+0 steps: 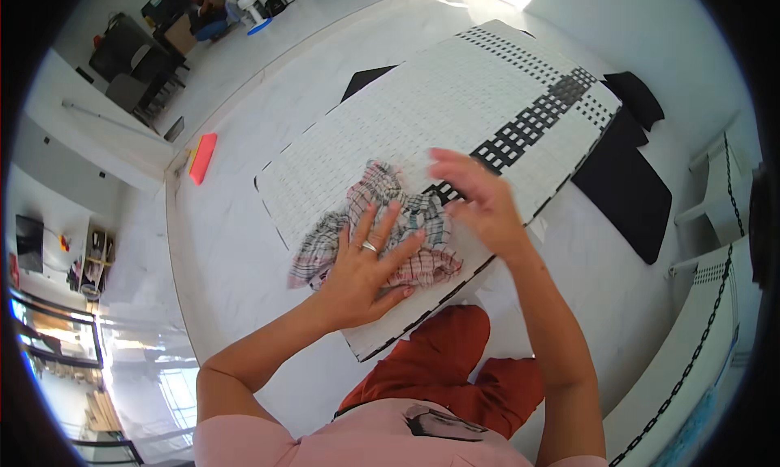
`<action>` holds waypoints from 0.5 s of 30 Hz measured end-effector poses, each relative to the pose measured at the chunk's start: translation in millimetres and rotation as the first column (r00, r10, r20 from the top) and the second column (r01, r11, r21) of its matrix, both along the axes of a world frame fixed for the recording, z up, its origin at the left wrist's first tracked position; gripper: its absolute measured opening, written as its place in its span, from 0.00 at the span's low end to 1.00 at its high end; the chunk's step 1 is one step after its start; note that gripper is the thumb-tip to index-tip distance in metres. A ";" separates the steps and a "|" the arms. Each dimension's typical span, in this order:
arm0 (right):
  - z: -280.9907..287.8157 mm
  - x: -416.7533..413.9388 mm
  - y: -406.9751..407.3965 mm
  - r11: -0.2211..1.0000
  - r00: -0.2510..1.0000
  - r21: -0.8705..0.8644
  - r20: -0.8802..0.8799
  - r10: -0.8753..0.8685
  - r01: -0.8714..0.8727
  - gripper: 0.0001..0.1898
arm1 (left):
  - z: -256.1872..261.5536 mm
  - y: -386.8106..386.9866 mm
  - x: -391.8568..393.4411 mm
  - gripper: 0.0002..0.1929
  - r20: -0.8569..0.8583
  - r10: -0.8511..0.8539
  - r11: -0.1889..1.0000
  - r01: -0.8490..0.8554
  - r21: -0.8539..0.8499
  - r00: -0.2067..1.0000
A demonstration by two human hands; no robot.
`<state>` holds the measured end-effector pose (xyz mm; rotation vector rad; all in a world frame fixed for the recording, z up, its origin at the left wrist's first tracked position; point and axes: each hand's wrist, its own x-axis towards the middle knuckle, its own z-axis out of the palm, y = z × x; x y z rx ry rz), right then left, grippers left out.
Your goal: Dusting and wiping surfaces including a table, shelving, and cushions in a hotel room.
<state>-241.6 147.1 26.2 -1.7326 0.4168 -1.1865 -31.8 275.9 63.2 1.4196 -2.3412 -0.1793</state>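
A crumpled checked cloth (381,183), in pink, grey and white, lies bunched on the near part of a white woven lounger top (372,125). My left hand (362,269) rests on this cloth, palm down, fingers spread and a ring on one finger. It covers the cloth's middle. Just to the right, my right hand (478,202) is raised beside the cloth, partly blurred, with thumb and fingers apart and nothing between them. Beneath it runs a black woven band (518,135) across the white weave.
Flat black pads (627,186) lie right of the lounger, and a dark panel (365,81) shows past its left edge. A pink broom head (204,159) is on the floor at left. Chains (713,320) run along a white seat at right. Another person (207,16) sits far back.
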 end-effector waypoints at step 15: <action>-10.4 -33.7 -23.4 0.810 0.728 -0.144 -0.371 -0.576 0.568 0.15 | -35.7 -132.2 62.0 0.21 0.078 0.076 0.997 -0.075 -0.009 0.994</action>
